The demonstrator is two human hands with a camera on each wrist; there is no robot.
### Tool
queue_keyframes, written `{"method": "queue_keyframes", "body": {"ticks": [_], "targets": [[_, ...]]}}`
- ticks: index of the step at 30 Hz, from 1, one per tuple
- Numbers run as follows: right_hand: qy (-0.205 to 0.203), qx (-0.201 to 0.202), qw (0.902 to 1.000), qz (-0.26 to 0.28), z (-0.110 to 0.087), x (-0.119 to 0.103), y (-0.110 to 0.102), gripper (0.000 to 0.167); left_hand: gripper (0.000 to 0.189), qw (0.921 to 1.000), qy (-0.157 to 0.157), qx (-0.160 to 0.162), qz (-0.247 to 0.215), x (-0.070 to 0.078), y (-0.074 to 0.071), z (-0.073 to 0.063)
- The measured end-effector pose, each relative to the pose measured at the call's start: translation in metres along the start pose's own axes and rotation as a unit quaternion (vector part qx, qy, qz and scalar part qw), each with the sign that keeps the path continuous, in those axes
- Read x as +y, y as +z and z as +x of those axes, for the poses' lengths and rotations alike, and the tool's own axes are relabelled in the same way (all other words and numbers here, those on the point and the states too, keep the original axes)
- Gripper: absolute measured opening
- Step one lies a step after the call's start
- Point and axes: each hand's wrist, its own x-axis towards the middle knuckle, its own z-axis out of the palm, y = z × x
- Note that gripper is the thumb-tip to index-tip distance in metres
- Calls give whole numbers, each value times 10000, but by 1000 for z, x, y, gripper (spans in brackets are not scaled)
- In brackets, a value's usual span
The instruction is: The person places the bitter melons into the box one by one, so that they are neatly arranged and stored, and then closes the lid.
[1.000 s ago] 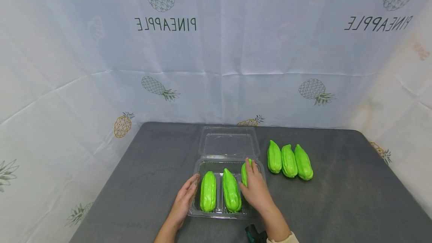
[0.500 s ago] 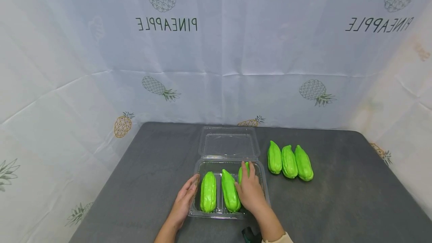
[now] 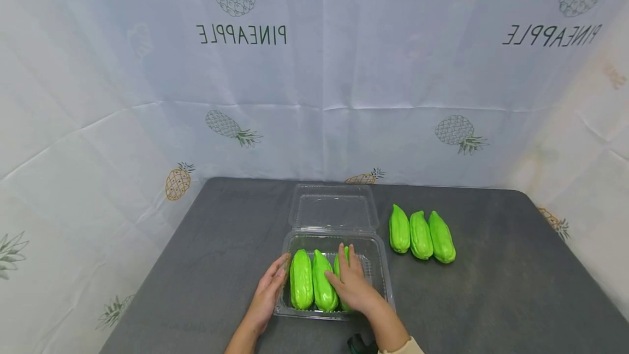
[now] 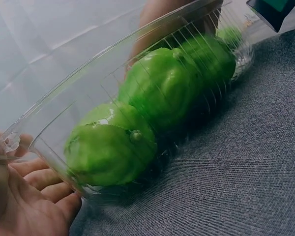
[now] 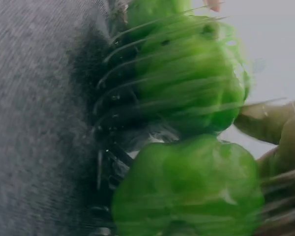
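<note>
Resting straight-fingered on the left wall of the see-through tray: left hand | right hand: fingers out over the tray's right gourd, thumb touching the middle gourd | decent gap past them to the tray's right side | lid flopped back near the far edge of the table

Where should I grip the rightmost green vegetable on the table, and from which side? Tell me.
Grip the rightmost vegetable round its thick body, probably from above and right: it lies flat, tapers at its far end, and has a neighbouring vegetable close on its left.
</note>
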Motion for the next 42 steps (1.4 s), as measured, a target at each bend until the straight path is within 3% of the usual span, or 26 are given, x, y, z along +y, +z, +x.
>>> {"method": "queue_keyframes", "body": {"ticks": [13, 22, 32, 42], "targets": [[275, -25, 9980, -577, 2, -1, 0, 83, 56, 10000, -45, 53, 47, 1, 1, 0], [197, 203, 9987, -436, 0, -4, -5, 85, 55, 10000, 2, 54, -9, 2, 1, -1], [157, 146, 9990, -403, -9, -15, -24, 83, 55, 10000, 21, 29, 52, 2, 0, 0], [157, 59, 9995, -249, -17, -9, -42, 85, 55, 10000, 15, -9, 94, 2, 0, -1]]}}
